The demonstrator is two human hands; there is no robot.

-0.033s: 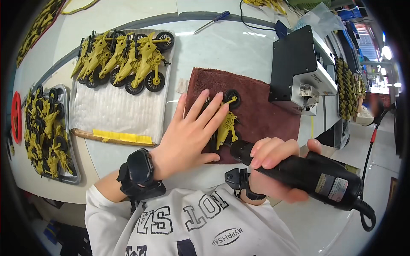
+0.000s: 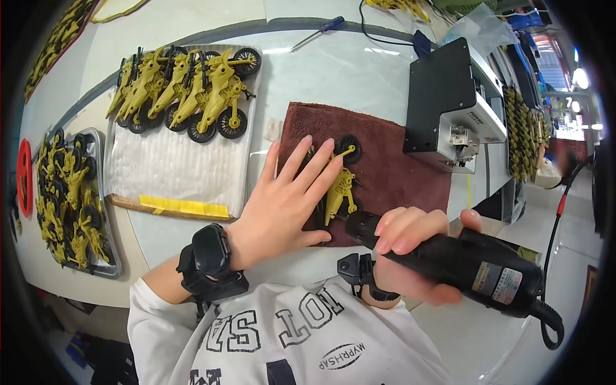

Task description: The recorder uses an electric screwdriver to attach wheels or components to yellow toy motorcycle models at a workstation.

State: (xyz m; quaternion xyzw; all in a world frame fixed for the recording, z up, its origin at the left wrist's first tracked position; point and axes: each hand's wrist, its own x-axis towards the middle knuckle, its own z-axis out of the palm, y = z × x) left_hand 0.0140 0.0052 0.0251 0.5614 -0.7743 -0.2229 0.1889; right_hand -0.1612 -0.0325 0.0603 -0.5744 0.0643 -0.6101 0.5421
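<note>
A yellow toy motorcycle [image 2: 341, 191] with black wheels lies on a brown cloth [image 2: 398, 167]. My left hand [image 2: 292, 186] rests flat over its left part, fingers stretched out and pointing away from me, hiding much of it. In my right hand [image 2: 410, 240] is a black corded electric screwdriver [image 2: 465, 263], with my fingers wrapped round its body. Its nose points left, and the bit meets the near end of the motorcycle's yellow body. Whether the bit sits in a screw is too small to tell.
Left of the cloth, a padded tray [image 2: 179, 163] carries several similar motorcycles [image 2: 218, 96]. A metal tray [image 2: 110, 247] at the far left holds more. To the right stands a black-and-silver machine [image 2: 443, 96]. A blue-handled screwdriver [image 2: 319, 32] lies at the back.
</note>
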